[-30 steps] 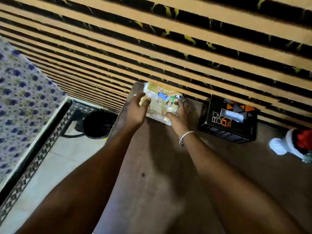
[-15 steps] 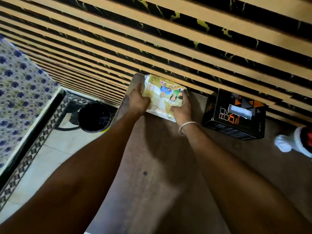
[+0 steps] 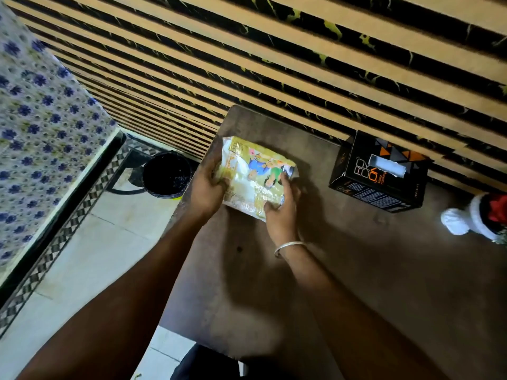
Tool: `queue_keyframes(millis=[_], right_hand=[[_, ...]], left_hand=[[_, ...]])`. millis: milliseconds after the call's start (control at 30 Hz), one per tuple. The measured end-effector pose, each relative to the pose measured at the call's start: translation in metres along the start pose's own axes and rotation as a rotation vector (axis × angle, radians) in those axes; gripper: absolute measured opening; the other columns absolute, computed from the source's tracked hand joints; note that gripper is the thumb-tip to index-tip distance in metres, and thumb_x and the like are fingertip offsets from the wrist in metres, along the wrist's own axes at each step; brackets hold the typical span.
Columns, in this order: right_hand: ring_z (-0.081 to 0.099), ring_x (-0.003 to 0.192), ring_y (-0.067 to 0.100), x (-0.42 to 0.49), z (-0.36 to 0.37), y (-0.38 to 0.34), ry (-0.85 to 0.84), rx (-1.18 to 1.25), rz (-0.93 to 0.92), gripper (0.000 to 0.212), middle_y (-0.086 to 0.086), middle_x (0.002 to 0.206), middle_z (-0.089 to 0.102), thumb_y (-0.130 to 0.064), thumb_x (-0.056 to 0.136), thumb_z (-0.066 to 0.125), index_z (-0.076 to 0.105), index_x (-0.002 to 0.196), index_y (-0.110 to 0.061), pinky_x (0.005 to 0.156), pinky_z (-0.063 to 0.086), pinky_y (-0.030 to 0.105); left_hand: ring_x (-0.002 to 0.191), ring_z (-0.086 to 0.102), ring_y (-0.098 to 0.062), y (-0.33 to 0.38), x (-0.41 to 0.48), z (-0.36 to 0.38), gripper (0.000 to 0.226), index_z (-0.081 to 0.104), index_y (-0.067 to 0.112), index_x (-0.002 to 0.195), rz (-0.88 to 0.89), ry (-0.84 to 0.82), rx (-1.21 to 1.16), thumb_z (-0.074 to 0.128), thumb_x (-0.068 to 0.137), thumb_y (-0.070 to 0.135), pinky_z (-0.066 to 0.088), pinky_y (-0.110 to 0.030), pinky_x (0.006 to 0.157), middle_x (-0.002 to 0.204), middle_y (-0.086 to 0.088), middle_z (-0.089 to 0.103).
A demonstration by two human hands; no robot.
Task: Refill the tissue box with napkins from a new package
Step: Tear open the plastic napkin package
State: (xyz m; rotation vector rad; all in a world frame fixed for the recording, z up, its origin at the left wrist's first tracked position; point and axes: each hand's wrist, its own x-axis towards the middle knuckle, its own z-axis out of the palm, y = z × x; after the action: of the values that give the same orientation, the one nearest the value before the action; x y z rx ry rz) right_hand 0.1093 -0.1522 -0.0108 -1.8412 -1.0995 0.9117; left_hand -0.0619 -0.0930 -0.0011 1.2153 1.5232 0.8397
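A yellow plastic napkin package (image 3: 253,175) with a cartoon print is held between both hands over the far left part of the brown table (image 3: 343,283). My left hand (image 3: 204,189) grips its left end. My right hand (image 3: 281,208) grips its near right corner, and a silver bangle sits on that wrist. The black tissue box (image 3: 380,174) with orange lettering stands to the right against the wall, a white tissue showing in its top slot. The package looks sealed.
A striped wood-and-black wall (image 3: 274,64) runs behind the table. A black bin (image 3: 166,174) stands on the tiled floor left of the table. A white and red object (image 3: 477,218) lies at the table's right edge. A blue-flowered cloth (image 3: 41,127) covers the left side.
Both hands went from resting on the package near the wall to gripping its ends and drawing it nearer, away from the wall. The tissue box has not moved.
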Motion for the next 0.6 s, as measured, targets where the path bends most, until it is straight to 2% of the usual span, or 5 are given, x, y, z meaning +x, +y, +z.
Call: queue_keyframes(millis=[100,200,367,500,600], right_hand=[[0.029,0.142,0.019,-0.022,0.004,0.01,-0.033,-0.043,-0.013,0.083,0.008,0.15,0.031,0.01,0.075,0.063,0.038,0.148,-0.02,0.117,0.029,0.026],[0.025,0.142,0.018,-0.036,0.004,0.017,-0.069,-0.091,0.0,0.082,0.01,0.152,0.03,0.009,0.076,0.064,0.038,0.148,-0.019,0.106,0.017,0.001],[0.028,0.142,0.026,-0.038,0.003,0.03,-0.113,-0.138,0.03,0.083,0.009,0.148,0.034,0.004,0.074,0.069,0.039,0.147,-0.024,0.117,0.028,0.044],[0.017,0.146,0.029,-0.036,-0.004,0.025,-0.125,-0.323,-0.011,0.088,0.01,0.159,0.015,-0.016,0.073,0.075,0.033,0.149,-0.03,0.119,0.022,0.047],[0.007,0.151,0.031,-0.028,-0.011,0.017,-0.112,-0.659,-0.322,0.088,0.011,0.163,0.01,-0.032,0.073,0.07,0.031,0.151,-0.026,0.119,0.017,0.047]], left_hand=[[0.121,0.06,-0.016,-0.004,-0.022,-0.001,0.069,0.052,0.026,0.14,-0.041,0.022,0.067,0.053,0.078,-0.004,0.056,-0.039,0.097,0.135,0.0,0.059],[0.121,0.058,-0.019,-0.016,-0.036,0.001,0.06,0.049,0.012,0.143,-0.106,0.059,0.079,0.056,0.087,-0.008,0.053,-0.028,0.096,0.137,-0.004,0.057],[0.124,0.057,-0.028,-0.039,-0.036,0.0,0.063,0.046,0.023,0.144,-0.163,0.009,0.236,0.061,0.083,0.017,0.051,-0.05,0.101,0.143,-0.009,0.052],[0.128,0.044,-0.036,-0.033,-0.036,0.003,0.071,0.042,0.022,0.147,-0.101,0.091,0.456,0.066,0.08,0.022,0.039,-0.049,0.108,0.141,-0.015,0.044],[0.128,0.04,-0.036,-0.023,-0.043,0.005,0.066,0.046,0.016,0.145,0.151,0.176,0.719,0.069,0.083,0.022,0.033,-0.047,0.105,0.139,-0.014,0.046]])
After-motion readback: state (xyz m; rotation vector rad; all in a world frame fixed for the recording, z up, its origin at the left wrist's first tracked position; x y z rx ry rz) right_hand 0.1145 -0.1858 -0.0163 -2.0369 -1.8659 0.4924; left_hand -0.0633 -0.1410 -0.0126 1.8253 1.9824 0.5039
